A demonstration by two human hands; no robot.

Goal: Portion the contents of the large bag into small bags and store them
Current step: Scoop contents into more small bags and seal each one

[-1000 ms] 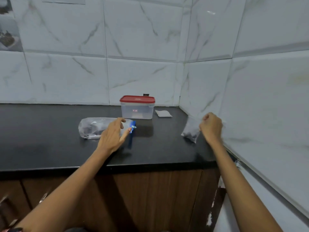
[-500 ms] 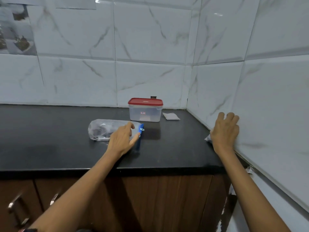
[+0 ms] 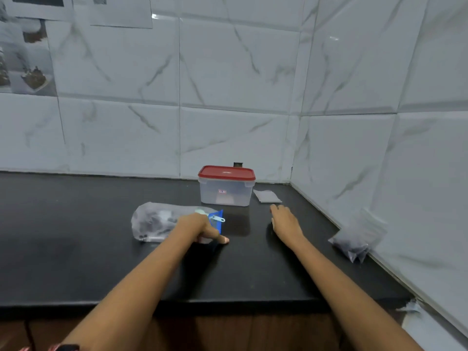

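The big bag (image 3: 162, 221) lies on its side in the middle of the counter (image 3: 76, 249). The left hand (image 3: 196, 228) rests on its blue end, fingers bent over it. The right hand (image 3: 285, 221) is spread flat, holding nothing. Small filled bags (image 3: 354, 239) lean at the right edge. A box (image 3: 226, 186) stands near the back corner.
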